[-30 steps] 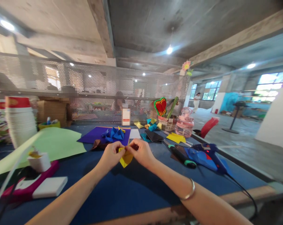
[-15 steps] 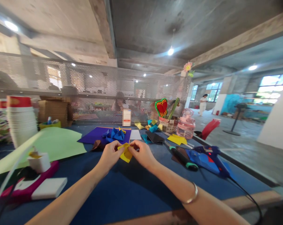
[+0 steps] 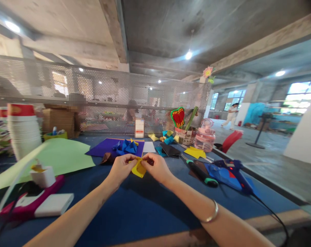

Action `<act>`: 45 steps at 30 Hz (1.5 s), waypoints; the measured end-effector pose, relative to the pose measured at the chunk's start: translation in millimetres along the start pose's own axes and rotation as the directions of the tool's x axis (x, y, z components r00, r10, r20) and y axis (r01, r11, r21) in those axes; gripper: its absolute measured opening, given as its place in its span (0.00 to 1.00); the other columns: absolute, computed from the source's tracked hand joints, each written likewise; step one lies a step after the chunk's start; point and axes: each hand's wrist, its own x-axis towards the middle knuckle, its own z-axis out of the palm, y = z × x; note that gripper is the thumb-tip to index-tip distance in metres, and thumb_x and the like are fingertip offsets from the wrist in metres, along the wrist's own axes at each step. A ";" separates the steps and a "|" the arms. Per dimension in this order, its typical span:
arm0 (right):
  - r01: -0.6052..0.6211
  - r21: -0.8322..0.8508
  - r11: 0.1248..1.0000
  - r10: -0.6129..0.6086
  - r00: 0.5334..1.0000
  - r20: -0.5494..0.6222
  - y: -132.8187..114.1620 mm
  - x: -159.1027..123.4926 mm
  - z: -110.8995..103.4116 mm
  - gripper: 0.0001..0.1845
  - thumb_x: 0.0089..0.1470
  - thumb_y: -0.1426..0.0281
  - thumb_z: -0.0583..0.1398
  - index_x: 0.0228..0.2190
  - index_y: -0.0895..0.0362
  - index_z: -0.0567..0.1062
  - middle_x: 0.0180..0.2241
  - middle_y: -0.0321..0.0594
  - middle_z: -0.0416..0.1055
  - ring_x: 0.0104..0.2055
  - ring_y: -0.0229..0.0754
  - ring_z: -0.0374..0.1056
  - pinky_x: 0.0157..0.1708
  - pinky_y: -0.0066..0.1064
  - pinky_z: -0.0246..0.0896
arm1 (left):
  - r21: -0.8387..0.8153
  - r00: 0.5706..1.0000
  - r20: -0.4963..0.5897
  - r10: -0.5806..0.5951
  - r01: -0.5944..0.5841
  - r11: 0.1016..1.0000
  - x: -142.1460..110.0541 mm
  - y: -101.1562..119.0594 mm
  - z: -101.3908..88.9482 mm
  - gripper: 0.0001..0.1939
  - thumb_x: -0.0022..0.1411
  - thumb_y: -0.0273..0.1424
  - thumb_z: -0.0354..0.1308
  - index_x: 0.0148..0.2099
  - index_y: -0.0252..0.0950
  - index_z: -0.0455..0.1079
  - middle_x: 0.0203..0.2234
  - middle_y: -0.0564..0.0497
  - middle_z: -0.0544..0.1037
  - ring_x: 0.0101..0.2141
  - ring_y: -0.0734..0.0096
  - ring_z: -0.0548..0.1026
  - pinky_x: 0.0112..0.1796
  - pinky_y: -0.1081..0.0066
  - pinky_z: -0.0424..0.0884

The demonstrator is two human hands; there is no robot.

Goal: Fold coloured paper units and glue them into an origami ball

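Both hands pinch a small piece of folded yellow paper [image 3: 139, 170] above the blue tabletop. My left hand [image 3: 122, 168] grips its left upper edge between thumb and fingers. On the other side, my right hand [image 3: 157, 168] holds the upper right edge, its fingertips close to the left ones. The paper's lower part hangs free below the fingers. Just beyond the hands, folded blue paper pieces [image 3: 125, 146] lie on purple sheets [image 3: 100, 148]. A dark brown paper piece [image 3: 107, 158] sits by my left hand.
At right lie a glue gun [image 3: 232, 168] with its cord, a black-and-green-handled tool [image 3: 201, 174] and yellow paper [image 3: 195, 152]. A pink bottle [image 3: 204, 137] stands behind them. On the left are a power strip [image 3: 19, 207], pale green paper [image 3: 65, 154] and stacked paper cups [image 3: 24, 132].
My hands have drawn slightly closer together on the yellow paper, which they still pinch. A person in the far right background has moved to the right.
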 end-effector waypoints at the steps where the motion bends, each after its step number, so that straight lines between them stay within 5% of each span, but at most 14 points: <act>1: -0.001 0.005 1.000 0.001 1.000 -0.003 -0.2 -0.3 0.7 0.04 0.49 0.71 0.59 0.28 0.58 0.75 0.23 0.34 0.70 0.25 0.35 0.64 0.27 0.25 0.58 | -0.005 1.000 -0.007 -0.005 0.005 1.000 0.5 0.4 -0.1 0.15 0.43 0.37 0.61 0.32 0.32 0.73 0.21 0.53 0.75 0.22 0.73 0.71 0.25 0.74 0.66; 8: -0.005 0.054 0.999 0.005 1.000 -0.011 -1.0 0.0 2.1 0.06 0.48 0.72 0.58 0.31 0.57 0.75 0.28 0.36 0.74 0.29 0.37 0.67 0.30 0.27 0.63 | -0.059 0.998 -0.023 -0.060 0.058 0.997 -0.1 -0.1 1.5 0.12 0.43 0.34 0.62 0.31 0.32 0.73 0.19 0.54 0.75 0.21 0.75 0.70 0.24 0.75 0.65; 19: -0.077 0.068 0.995 0.086 0.986 -0.143 2.3 2.2 -3.1 0.05 0.49 0.71 0.58 0.30 0.58 0.73 0.29 0.39 0.74 0.30 0.38 0.69 0.33 0.30 0.65 | -0.243 0.968 0.131 -0.216 0.243 0.939 -5.6 3.2 3.3 0.17 0.52 0.36 0.61 0.42 0.31 0.74 0.33 0.45 0.81 0.33 0.68 0.77 0.35 0.71 0.74; 33: -0.027 0.054 0.998 0.034 0.990 -0.136 -14.9 -0.2 -0.8 0.07 0.51 0.67 0.59 0.33 0.57 0.72 0.31 0.37 0.73 0.32 0.38 0.68 0.31 0.27 0.62 | -0.189 0.992 -0.034 -0.122 0.113 0.976 -0.2 -6.4 3.6 0.27 0.35 0.43 0.69 0.36 0.31 0.71 0.22 0.52 0.77 0.24 0.69 0.74 0.26 0.71 0.71; 37: 0.029 0.020 0.999 -0.023 0.970 -0.241 -46.3 -20.0 -32.0 0.14 0.56 0.62 0.56 0.42 0.56 0.67 0.39 0.40 0.71 0.39 0.39 0.68 0.35 0.27 0.64 | -0.175 0.992 -0.045 -0.116 0.106 0.979 2.1 -6.2 -3.6 0.26 0.35 0.44 0.68 0.35 0.32 0.71 0.21 0.53 0.77 0.23 0.67 0.75 0.26 0.69 0.72; 40: 0.063 -0.388 0.919 -0.209 0.914 -0.348 -59.0 -63.3 -73.8 0.09 0.57 0.66 0.56 0.40 0.53 0.71 0.41 0.41 0.71 0.45 0.43 0.66 0.49 0.35 0.59 | -0.161 0.992 -0.035 -0.119 0.112 0.980 3.7 -5.4 -7.0 0.25 0.36 0.42 0.68 0.36 0.33 0.71 0.22 0.53 0.78 0.22 0.67 0.75 0.26 0.69 0.73; 42: -0.044 -0.621 0.782 -0.281 0.865 -0.416 -50.1 -98.6 -110.0 0.08 0.56 0.66 0.57 0.38 0.52 0.72 0.40 0.42 0.71 0.46 0.46 0.66 0.50 0.40 0.56 | -0.167 0.993 -0.025 -0.115 0.110 0.980 4.0 -4.9 -7.0 0.24 0.37 0.41 0.68 0.36 0.33 0.71 0.22 0.53 0.78 0.22 0.68 0.76 0.26 0.69 0.73; 45: -0.315 -0.686 0.655 -0.222 0.788 -0.574 -12.2 -142.1 -170.9 0.12 0.54 0.61 0.55 0.36 0.54 0.72 0.38 0.45 0.72 0.43 0.50 0.67 0.47 0.43 0.58 | -0.167 0.993 -0.012 -0.120 0.117 0.979 2.9 -4.0 -4.1 0.22 0.38 0.39 0.68 0.36 0.33 0.72 0.21 0.53 0.78 0.22 0.68 0.76 0.26 0.70 0.73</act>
